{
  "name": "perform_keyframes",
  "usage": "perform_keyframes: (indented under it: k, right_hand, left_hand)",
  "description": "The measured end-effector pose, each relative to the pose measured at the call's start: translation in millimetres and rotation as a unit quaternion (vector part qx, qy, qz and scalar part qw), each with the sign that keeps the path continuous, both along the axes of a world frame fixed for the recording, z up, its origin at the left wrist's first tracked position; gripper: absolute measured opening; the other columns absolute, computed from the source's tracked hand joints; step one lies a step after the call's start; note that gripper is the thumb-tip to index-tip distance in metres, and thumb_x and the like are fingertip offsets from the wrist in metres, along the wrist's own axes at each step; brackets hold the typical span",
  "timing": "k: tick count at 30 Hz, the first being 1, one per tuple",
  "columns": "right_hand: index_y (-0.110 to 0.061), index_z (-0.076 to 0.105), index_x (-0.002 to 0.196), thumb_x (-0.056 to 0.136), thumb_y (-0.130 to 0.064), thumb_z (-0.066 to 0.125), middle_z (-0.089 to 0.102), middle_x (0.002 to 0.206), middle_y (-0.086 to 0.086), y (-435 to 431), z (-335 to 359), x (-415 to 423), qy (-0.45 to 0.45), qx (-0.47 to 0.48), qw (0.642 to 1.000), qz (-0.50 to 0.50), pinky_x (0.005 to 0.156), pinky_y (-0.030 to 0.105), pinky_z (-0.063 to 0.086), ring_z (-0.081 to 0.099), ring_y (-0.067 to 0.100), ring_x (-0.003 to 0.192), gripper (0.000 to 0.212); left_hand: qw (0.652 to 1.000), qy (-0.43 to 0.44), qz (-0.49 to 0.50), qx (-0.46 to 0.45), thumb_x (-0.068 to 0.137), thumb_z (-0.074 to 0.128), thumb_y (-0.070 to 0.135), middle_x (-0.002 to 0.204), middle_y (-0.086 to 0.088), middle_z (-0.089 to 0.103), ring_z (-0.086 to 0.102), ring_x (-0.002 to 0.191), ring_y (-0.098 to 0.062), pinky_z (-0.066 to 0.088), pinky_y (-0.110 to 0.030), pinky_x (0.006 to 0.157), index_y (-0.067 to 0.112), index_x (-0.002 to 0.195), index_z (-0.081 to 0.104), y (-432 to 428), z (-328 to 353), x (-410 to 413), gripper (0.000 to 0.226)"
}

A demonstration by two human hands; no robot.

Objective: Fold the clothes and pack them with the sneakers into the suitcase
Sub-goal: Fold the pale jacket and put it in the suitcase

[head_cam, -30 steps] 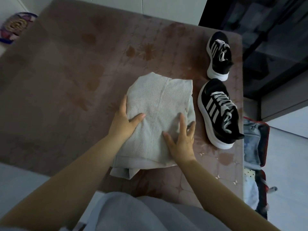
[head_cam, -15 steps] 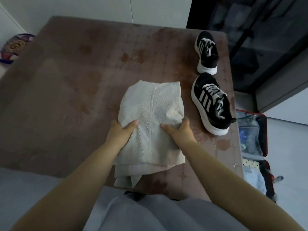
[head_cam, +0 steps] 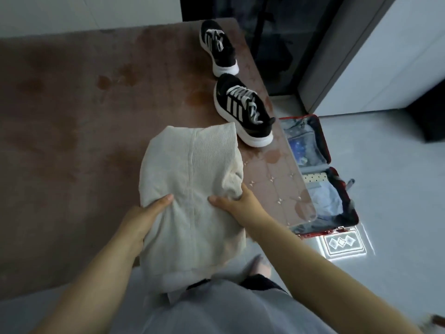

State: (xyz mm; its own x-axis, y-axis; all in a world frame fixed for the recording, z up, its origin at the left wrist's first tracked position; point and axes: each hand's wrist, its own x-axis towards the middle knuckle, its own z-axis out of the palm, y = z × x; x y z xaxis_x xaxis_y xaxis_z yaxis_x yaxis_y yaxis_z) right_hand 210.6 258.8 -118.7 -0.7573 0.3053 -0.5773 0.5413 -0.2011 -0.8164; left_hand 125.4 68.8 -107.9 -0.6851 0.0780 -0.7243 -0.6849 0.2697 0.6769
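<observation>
On the left, the counter (head_cam: 72,116) lies bare under its brown patterned cloth. Near its front edge the left hand (head_cam: 144,213) grips the folded garment (head_cam: 192,169), thumb pressed on top and fingers tucked out of sight beneath, which looks meant to keep the layers from sliding apart. The garment is a pale ribbed bundle held between both hands over the counter's near edge, its lower hem drooping toward the person's lap. The right hand (head_cam: 238,203) holds the other side the same way, thumb across the top and fingers curled under the right-hand fold. With both sides pinched, the fold can probably travel as one piece.

Further right, two black sneakers (head_cam: 243,112) with white stripes stand one behind the other along the counter's right edge, apart from the garment and handy for packing later. Beyond that edge, on the floor, the suitcase (head_cam: 323,141) lies open with some items already inside, close enough for the garment to be swung across and lowered in.
</observation>
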Motion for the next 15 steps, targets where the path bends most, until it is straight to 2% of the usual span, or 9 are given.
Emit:
perform_keyframes:
  k: [2, 3, 5, 7, 9, 11, 12, 13, 15]
  right_hand:
    - [-0.032, 0.053, 0.118, 0.066, -0.03, 0.083, 0.064, 0.109, -0.017, 16, 12, 25, 0.035, -0.007, 0.999, -0.015, 0.087, 0.025, 0.051, 0.062, 0.003, 0.098, 0.06]
    - [-0.032, 0.054, 0.116, 0.067, -0.026, 0.083, 0.065, 0.106, -0.018, 28, 18, 38, 0.053, -0.012, 0.998, -0.022, 0.08, 0.017, 0.052, 0.063, -0.002, 0.094, 0.057]
    - [-0.029, 0.055, 0.117, 0.069, -0.017, 0.081, 0.067, 0.106, -0.016, 58, 28, 64, 0.086, -0.021, 0.995, -0.037, 0.075, 0.012, 0.051, 0.064, -0.003, 0.093, 0.055]
    - [-0.025, 0.054, 0.119, 0.069, -0.011, 0.08, 0.068, 0.107, -0.012, 94, 36, 92, 0.105, -0.025, 0.992, -0.064, 0.082, 0.017, 0.053, 0.064, 0.002, 0.097, 0.057]
    - [-0.027, 0.056, 0.112, 0.069, -0.01, 0.08, 0.07, 0.098, -0.013, 133, 34, 123, 0.115, -0.033, 0.989, -0.09, 0.075, 0.017, 0.054, 0.066, 0.001, 0.091, 0.053]
    - [-0.027, 0.057, 0.108, 0.066, -0.015, 0.082, 0.071, 0.092, -0.012, 177, 29, 157, 0.11, -0.051, 0.985, -0.122, 0.062, 0.016, 0.053, 0.067, -0.001, 0.081, 0.05]
    - [-0.025, 0.057, 0.11, 0.065, -0.017, 0.083, 0.071, 0.093, -0.009, 200, 25, 177, 0.103, -0.061, 0.983, -0.141, 0.061, 0.017, 0.053, 0.068, 0.001, 0.08, 0.052]
    - [-0.022, 0.058, 0.113, 0.065, -0.019, 0.083, 0.071, 0.098, -0.005, 223, 20, 196, 0.095, -0.069, 0.981, -0.157, 0.067, 0.021, 0.054, 0.068, 0.005, 0.085, 0.055]
    - [-0.017, 0.058, 0.118, 0.064, -0.021, 0.083, 0.071, 0.105, 0.002, 265, 11, 235, 0.076, -0.08, 0.975, -0.193, 0.081, 0.031, 0.054, 0.068, 0.017, 0.096, 0.059]
  left_hand:
    - [0.999, 0.015, -0.003, 0.031, 0.062, 0.079, 0.036, 0.084, -0.004, 0.067, 0.064, 0.08, -0.02, 0.049, -0.032, 0.078, 0.007, 0.102, 0.063, 18, 18, 21, 0.052]
    - [0.999, 0.022, -0.008, 0.049, 0.056, 0.081, 0.038, 0.08, -0.004, 0.069, 0.065, 0.076, -0.019, 0.048, -0.03, 0.073, 0.006, 0.098, 0.064, 30, 26, 32, 0.055]
    - [0.996, 0.054, -0.029, 0.07, 0.023, 0.088, 0.054, 0.075, -0.002, 0.073, 0.07, 0.07, -0.016, 0.048, -0.027, 0.067, 0.011, 0.088, 0.066, 59, 43, 51, 0.081]
    - [0.991, 0.083, -0.062, 0.08, 0.003, 0.085, 0.058, 0.073, 0.002, 0.074, 0.07, 0.068, -0.01, 0.048, -0.027, 0.069, 0.013, 0.081, 0.068, 95, 54, 65, 0.092]
    - [0.983, 0.103, -0.109, 0.101, 0.005, 0.086, 0.055, 0.075, 0.001, 0.074, 0.071, 0.07, -0.011, 0.051, -0.028, 0.071, 0.012, 0.08, 0.07, 140, 62, 79, 0.087]
    - [0.969, 0.12, -0.175, 0.124, 0.003, 0.085, 0.058, 0.075, 0.003, 0.074, 0.07, 0.069, -0.009, 0.053, -0.021, 0.06, 0.014, 0.08, 0.07, 197, 69, 98, 0.09]
    - [0.961, 0.124, -0.205, 0.135, 0.004, 0.084, 0.059, 0.075, 0.003, 0.074, 0.07, 0.07, -0.008, 0.052, -0.018, 0.055, 0.014, 0.082, 0.07, 228, 69, 109, 0.091]
    - [0.955, 0.122, -0.23, 0.141, 0.007, 0.085, 0.058, 0.078, 0.003, 0.074, 0.07, 0.071, -0.009, 0.052, -0.016, 0.054, 0.014, 0.085, 0.07, 260, 64, 119, 0.091]
    - [0.945, 0.099, -0.275, 0.147, 0.02, 0.088, 0.05, 0.086, 0.001, 0.075, 0.071, 0.08, -0.013, 0.055, -0.021, 0.063, 0.015, 0.091, 0.07, 321, 49, 142, 0.081]
